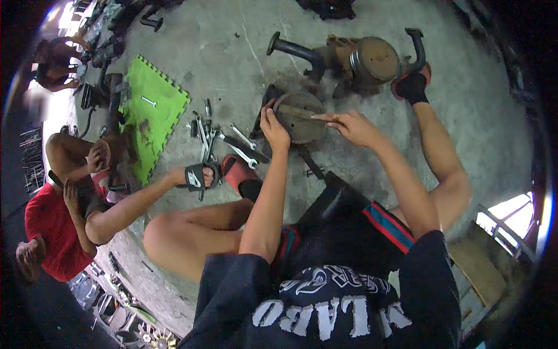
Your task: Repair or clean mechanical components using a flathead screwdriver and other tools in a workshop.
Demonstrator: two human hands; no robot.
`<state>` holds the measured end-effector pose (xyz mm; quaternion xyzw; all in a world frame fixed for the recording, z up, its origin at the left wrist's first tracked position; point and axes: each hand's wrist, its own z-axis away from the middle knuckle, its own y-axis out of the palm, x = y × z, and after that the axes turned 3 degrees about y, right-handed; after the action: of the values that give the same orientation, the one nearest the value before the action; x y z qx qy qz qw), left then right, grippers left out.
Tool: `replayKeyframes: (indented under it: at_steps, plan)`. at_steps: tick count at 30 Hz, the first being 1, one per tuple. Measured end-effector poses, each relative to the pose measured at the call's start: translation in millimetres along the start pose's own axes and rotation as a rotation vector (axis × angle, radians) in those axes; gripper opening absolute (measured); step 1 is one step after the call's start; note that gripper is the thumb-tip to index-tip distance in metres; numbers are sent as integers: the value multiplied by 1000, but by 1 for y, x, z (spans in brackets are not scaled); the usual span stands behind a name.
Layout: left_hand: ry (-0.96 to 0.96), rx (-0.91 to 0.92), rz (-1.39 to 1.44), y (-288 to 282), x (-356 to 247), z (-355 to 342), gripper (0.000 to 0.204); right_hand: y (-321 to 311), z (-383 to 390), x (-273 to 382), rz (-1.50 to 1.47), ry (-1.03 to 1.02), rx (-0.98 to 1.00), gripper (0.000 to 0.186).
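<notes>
A round, dull grey-brown metal part (pixel 302 129) sits on the floor between my legs, its flat face up. My left hand (pixel 274 128) grips its left edge, fingers pointing away from me along the rim. My right hand (pixel 353 129) is closed around the near right end of a flat, brownish, file-like strip (pixel 295 110). The strip lies across the disc's face, its far end close to my left fingers. Beyond the disc stands a similar round metal canister (pixel 376 59) joined to a dark flanged pipe (pixel 293 49).
Wrenches (pixel 244 155) and sockets lie left of the disc, near a green foam mat (pixel 152 99) with another wrench (pixel 149 102) on it. At left sits a co-worker in a red shirt (pixel 55 232), holding a round piece. Another person (pixel 55 61) is at the far left.
</notes>
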<state>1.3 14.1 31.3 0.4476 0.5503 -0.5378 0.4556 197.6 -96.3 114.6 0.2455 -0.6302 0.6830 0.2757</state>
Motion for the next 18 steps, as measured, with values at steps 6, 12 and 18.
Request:
replayKeyframes:
  at_steps: [6,12,18]
  plan:
    - [-41,289,86,-1,-17,-18,49,-39,-41,-35,279,163,263,41]
    - [-148,549,98,-3,1,-55,58,-60,-95,-18,429,196,484,64]
    - [-64,597,-125,-2,-16,-57,57,-74,-41,-56,314,330,369,62]
